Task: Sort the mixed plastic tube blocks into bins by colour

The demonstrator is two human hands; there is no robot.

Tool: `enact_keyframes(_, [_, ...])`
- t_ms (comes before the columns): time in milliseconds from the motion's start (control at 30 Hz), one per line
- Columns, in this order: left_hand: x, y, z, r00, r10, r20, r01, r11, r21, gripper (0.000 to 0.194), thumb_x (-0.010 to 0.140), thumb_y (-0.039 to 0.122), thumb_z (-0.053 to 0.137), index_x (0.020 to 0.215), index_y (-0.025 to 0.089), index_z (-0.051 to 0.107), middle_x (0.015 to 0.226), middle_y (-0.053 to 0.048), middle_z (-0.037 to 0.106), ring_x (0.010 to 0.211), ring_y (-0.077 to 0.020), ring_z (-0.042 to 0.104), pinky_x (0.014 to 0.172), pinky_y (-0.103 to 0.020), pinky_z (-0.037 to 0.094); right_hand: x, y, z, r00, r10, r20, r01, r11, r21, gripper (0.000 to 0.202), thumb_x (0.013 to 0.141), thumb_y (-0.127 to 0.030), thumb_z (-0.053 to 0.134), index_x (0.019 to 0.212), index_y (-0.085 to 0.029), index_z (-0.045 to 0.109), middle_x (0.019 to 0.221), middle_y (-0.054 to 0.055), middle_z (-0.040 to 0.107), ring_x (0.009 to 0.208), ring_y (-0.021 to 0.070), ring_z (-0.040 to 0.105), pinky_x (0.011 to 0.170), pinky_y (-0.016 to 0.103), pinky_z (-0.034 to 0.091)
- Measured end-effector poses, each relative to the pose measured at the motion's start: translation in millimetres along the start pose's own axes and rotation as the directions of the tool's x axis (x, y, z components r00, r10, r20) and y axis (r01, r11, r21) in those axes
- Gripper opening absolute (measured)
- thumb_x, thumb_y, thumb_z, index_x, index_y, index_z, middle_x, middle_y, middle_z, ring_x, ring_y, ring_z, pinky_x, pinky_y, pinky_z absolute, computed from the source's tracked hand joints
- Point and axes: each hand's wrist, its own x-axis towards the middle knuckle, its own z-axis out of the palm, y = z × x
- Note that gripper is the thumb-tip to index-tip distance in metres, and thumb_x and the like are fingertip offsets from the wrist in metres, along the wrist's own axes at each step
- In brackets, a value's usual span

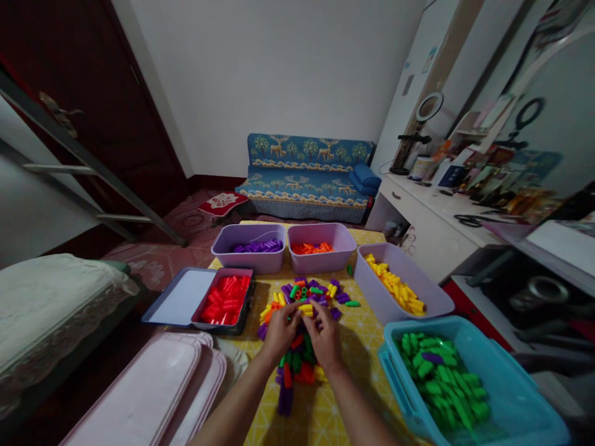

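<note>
My left hand (280,329) and my right hand (324,334) are close together over a mixed heap of small plastic tube-shaped pieces. Yellow plastic pieces (305,310) sit between the fingertips of both hands, held from either side. Purple pieces (343,298), green pieces (352,303) and some red, orange and yellow ones lie loose around the hands. Part of the heap is hidden under my palms and wrists. At the near end, a purple piece (285,401) sticks out toward me.
Lilac bins hold purple (224,263), orange (297,263) and yellow pieces (395,285). A turquoise bin (395,378) at right holds green pieces, with one purple among them. An open case (170,297) holds red pieces. Pink lids (139,384) are stacked at left. A yellow patterned cloth (362,384) covers the table.
</note>
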Motion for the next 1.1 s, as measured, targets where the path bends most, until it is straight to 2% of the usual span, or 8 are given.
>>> enact_keyframes(100, [-1.4,-3.2,-9.1,0.999,0.001,-0.035,0.001,0.999,0.035,0.031,0.083,0.037,0.057,0.103,0.020,0.075,0.098,-0.008,0.076,0.093,-0.0256,0.068,0.088,-0.039,0.052,4.4,-7.4,9.0,0.995,0.089,0.034,-0.092,0.991,0.095,0.030,0.084,-0.036,0.059,0.108,-0.020,0.066,0.097,0.007,0.071,0.074,0.0164,0.063,0.070,0.030,0.054])
enact_keyframes(233, [-9.1,-17.2,-29.5,0.922,0.204,-0.328,-0.110,0.952,0.285,0.030,0.087,0.032,0.053,0.109,0.022,0.070,0.113,-0.011,0.068,0.110,-0.0260,0.061,0.102,-0.043,0.045,32.6,-14.4,-11.5,0.963,0.241,-0.125,-0.196,0.935,0.294,0.026,0.074,-0.037,0.069,0.091,-0.018,0.064,0.081,0.002,0.069,0.068,0.0145,0.061,0.063,0.026,0.052])
enact_keyframes(300, [-14.6,-28.6,-36.8,0.877,0.243,-0.415,-0.079,0.924,0.374,0.032,0.089,0.030,0.049,0.115,0.022,0.066,0.119,-0.011,0.063,0.116,-0.0260,0.057,0.106,-0.045,0.042,57.4,-16.1,-35.5,0.884,0.385,-0.266,-0.220,0.843,0.491,0.031,0.070,-0.037,0.073,0.091,-0.018,0.062,0.073,-0.002,0.065,0.062,0.0117,0.058,0.056,0.023,0.049])
enact_keyframes(400, [-22.5,-48.4,-36.7,0.888,0.201,-0.413,-0.010,0.908,0.419,0.036,0.090,0.032,0.046,0.121,0.019,0.061,0.124,-0.013,0.060,0.119,-0.0269,0.055,0.107,-0.048,0.042,97.9,-10.5,-75.7,0.647,0.648,-0.402,-0.130,0.613,0.779,0.023,0.067,-0.025,0.072,0.081,-0.019,0.055,0.063,-0.008,0.056,0.055,0.0061,0.054,0.056,0.017,0.048])
enact_keyframes(567, [-28.0,-72.9,-20.5,0.928,0.199,-0.315,-0.007,0.855,0.519,0.048,0.088,0.037,0.051,0.130,0.015,0.054,0.135,-0.018,0.053,0.130,-0.0318,0.046,0.110,-0.055,0.038,133.1,7.4,-112.8,0.560,0.717,-0.414,-0.100,0.555,0.826,0.011,0.077,-0.022,0.059,0.075,-0.021,0.049,0.070,-0.005,0.058,0.064,0.0052,0.059,0.062,0.015,0.052])
enact_keyframes(867, [2.4,-83.9,-17.5,0.937,0.252,-0.242,-0.094,0.849,0.520,0.046,0.085,0.033,0.053,0.128,0.015,0.055,0.136,-0.016,0.054,0.135,-0.0323,0.042,0.113,-0.055,0.035,91.8,9.4,-70.4,0.700,0.661,-0.271,-0.281,0.604,0.746,0.027,0.065,-0.034,0.068,0.087,-0.018,0.064,0.082,0.003,0.071,0.073,0.0142,0.066,0.057,0.022,0.050])
enact_keyframes(967, [7.1,-95.6,-19.6,0.925,0.280,-0.256,-0.122,0.859,0.497,0.046,0.090,0.039,0.049,0.129,0.016,0.054,0.140,-0.016,0.051,0.135,-0.0308,0.044,0.113,-0.056,0.036,74.6,11.7,-45.4,0.914,0.383,-0.136,-0.343,0.906,0.249,0.029,0.071,-0.040,0.059,0.090,-0.019,0.068,0.088,0.005,0.073,0.080,0.0191,0.067,0.069,0.030,0.053])
enact_keyframes(1100, [7.4,-107.7,-18.3,0.909,0.333,-0.252,-0.151,0.825,0.545,0.045,0.090,0.039,0.051,0.129,0.017,0.054,0.139,-0.016,0.052,0.137,-0.0319,0.041,0.113,-0.058,0.036,59.1,16.1,-24.7,0.958,0.282,-0.046,-0.283,0.959,-0.009,0.024,0.061,-0.020,0.064,0.083,-0.022,0.072,0.091,0.005,0.071,0.094,0.0236,0.064,0.093,0.037,0.048])
